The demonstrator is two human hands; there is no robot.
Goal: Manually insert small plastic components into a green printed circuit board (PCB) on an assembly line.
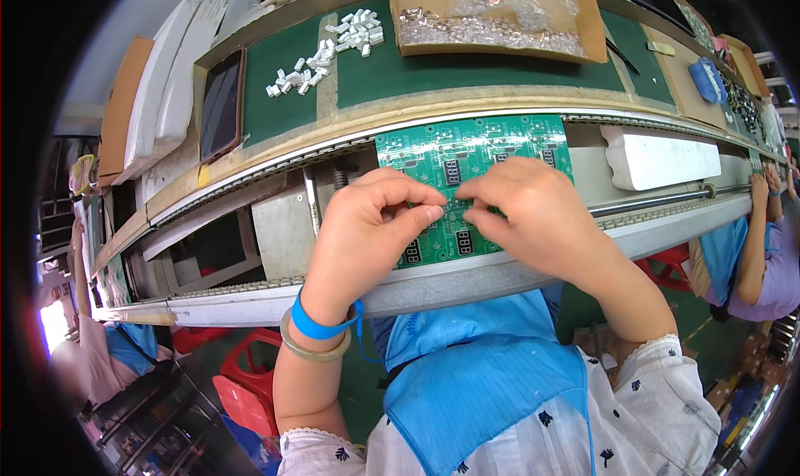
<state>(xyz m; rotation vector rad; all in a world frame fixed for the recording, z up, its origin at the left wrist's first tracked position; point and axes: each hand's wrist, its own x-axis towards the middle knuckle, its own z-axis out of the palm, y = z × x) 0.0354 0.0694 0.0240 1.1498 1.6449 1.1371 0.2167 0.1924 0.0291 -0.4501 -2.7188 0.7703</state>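
A green circuit board panel [433, 155] with several black digit displays lies across the conveyor rails in front of me. Over its left half, my left hand [367, 226] is closed, thumb and index fingertip drawn together near the panel's middle. My right hand [529, 214] bends over the right half, its fingers curled in and fingertips close to the board, just beside the left ones. Whatever either hand pinches is too small or too hidden to name. A blue wrist strap [321, 322] with a coiled cord and a bangle [312, 347] circle my left wrist.
Beyond the rail [275, 164], white connectors [358, 30] lie loose on the green bench mat [400, 76]. A cardboard box [500, 49] holds many small clear parts. A dark tablet [222, 105] stands left; a white foam block [662, 159] lies right. Co-workers sit at both sides.
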